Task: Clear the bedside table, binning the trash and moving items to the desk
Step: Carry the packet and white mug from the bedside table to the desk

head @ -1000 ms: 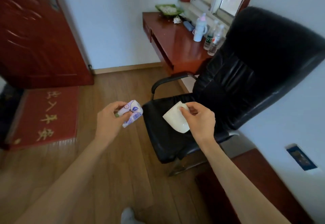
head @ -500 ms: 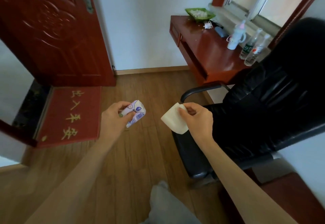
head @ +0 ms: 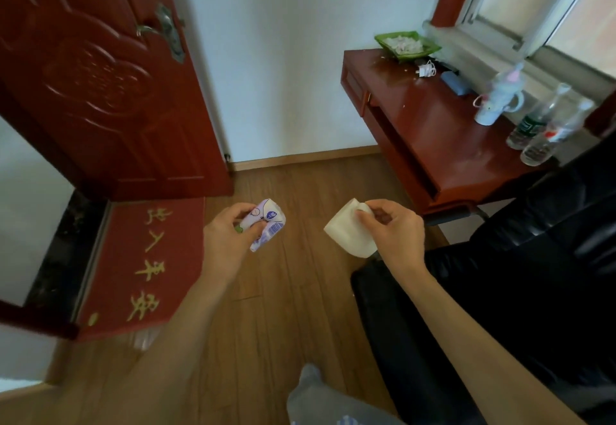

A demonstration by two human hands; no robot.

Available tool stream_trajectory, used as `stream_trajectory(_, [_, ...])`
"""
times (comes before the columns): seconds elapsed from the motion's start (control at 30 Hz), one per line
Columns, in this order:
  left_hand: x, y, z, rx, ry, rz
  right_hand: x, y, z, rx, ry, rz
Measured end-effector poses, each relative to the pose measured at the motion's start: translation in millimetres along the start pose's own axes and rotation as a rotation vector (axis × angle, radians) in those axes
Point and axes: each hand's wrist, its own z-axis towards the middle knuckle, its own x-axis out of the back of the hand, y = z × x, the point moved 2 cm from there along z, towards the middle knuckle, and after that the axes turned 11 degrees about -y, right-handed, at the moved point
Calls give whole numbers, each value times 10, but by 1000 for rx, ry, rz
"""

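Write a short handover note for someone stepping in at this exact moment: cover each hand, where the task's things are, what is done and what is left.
Left hand: closed on a small purple-and-white packet, held above the wooden floor.
Right hand: pinching a white cup at its rim, beside the black chair.
The desk is ahead on the right, already carrying a green tray, a baby bottle and two clear bottles.
Done: both items picked up and carried.
Left: neither item is set down yet. No bin or bedside table is in view, so I cannot tell what remains there.

Crumpled purple-white wrapper (head: 264, 224) & white cup (head: 346, 234), both held.
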Motion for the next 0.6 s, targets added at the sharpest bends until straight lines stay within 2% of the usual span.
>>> stream_trajectory(0.23, [-67,-13,1035,-5,-41,-24,57,-148,980,-2,66,-16])
stream_trajectory(0.6, [-279,-49,3203,-77,-249,-9,-166,-22,2425,-146,252,-58])
